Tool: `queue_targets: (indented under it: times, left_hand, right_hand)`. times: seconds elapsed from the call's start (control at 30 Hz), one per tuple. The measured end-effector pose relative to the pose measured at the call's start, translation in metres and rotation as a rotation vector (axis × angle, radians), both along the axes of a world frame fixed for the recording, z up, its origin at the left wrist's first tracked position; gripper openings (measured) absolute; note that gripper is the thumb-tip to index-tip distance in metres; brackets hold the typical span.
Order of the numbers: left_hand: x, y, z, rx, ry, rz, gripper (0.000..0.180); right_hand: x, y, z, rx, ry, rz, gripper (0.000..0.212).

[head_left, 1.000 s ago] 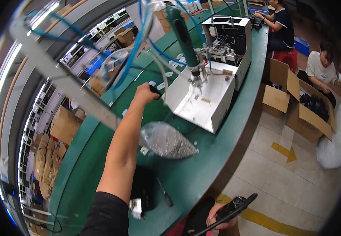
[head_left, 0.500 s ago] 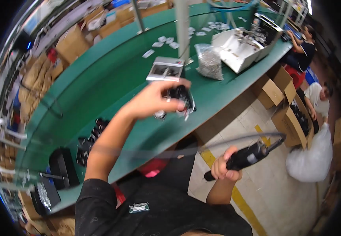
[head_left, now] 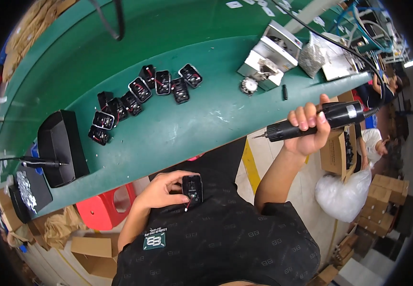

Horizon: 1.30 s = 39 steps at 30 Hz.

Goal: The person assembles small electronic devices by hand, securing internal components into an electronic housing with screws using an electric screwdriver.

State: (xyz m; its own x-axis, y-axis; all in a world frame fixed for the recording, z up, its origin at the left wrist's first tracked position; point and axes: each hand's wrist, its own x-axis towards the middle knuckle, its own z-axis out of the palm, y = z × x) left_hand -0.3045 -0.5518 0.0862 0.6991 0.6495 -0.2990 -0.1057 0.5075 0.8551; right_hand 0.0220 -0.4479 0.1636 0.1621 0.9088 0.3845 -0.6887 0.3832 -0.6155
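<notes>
My left hand (head_left: 168,190) grips a small black plastic housing (head_left: 195,187) close to my torso, below the bench edge. The housing's open side shows a circuit board, and a red lead with a white plug hangs off its lower end. In my right hand (head_left: 308,125) is a black electric screwdriver (head_left: 342,114), held roughly level with its thin bit pointing left. Its dark cable (head_left: 330,40) loops up and back over the bench. The screwdriver's bit is well apart from the housing. Several similar open black housings (head_left: 140,89) with red wires lie on the bench.
A grey metal box (head_left: 281,45), a round metal part (head_left: 249,86) and a bag of small parts (head_left: 312,58) stand on the green bench (head_left: 192,124). At left is a black bin (head_left: 68,138); below, a red stool (head_left: 102,207). Two people sit at right.
My left hand has come down from beside the grey box to my torso, holding the black housing. My right hand has raised the screwdriver. The view has shifted, bringing the row of housings into sight.
</notes>
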Motion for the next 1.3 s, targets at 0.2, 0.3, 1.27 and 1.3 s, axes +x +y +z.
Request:
queue_targets:
  times: [0.2,0.3,1.27,1.3]
  left_hand:
    - [-0.011,0.023,-0.015,-0.109,-0.216,-0.055,0.101]
    - [-0.003,0.041,-0.019,-0.027,-0.163,-0.174,0.094]
    - [0.051,0.118,0.008,1.092,0.295,0.322,0.081]
    - [0.051,0.118,0.008,1.095,0.295,0.322,0.081]
  right_hand:
    - [-0.025,0.031,0.001,-0.008,-0.013,0.059,0.043]
    - [-0.032,0.039,0.000,-0.036,0.002,0.036,0.045]
    - [-0.102,0.012,0.003,0.002,-0.261,0.127,0.042]
    - [-0.102,0.012,0.002,0.007,-0.261,0.131,0.042]
